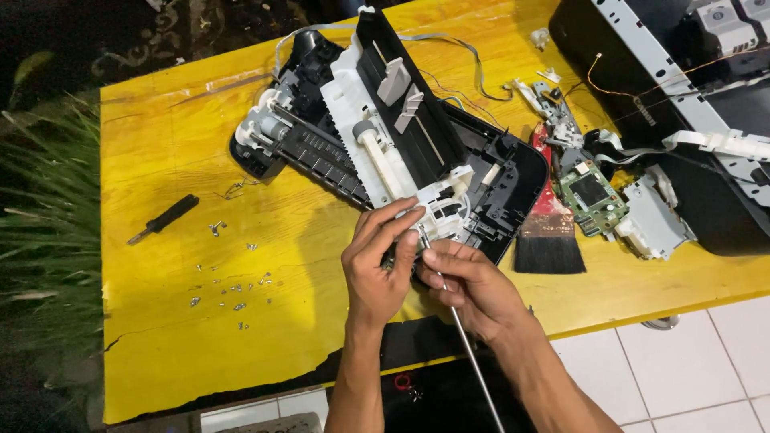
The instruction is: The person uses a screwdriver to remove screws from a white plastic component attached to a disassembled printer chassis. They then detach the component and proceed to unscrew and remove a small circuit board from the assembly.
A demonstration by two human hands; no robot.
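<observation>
We note the left hand [378, 261] pinching the printer's [393, 152] white corner; the right hand [469, 285] grips a screwdriver [473, 357].

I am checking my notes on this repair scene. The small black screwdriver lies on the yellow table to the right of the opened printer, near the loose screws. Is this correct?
Not quite. The head view shows the small black screwdriver on the yellow table to the left of the opened printer, not the right. It does lie near the loose screws.
</observation>
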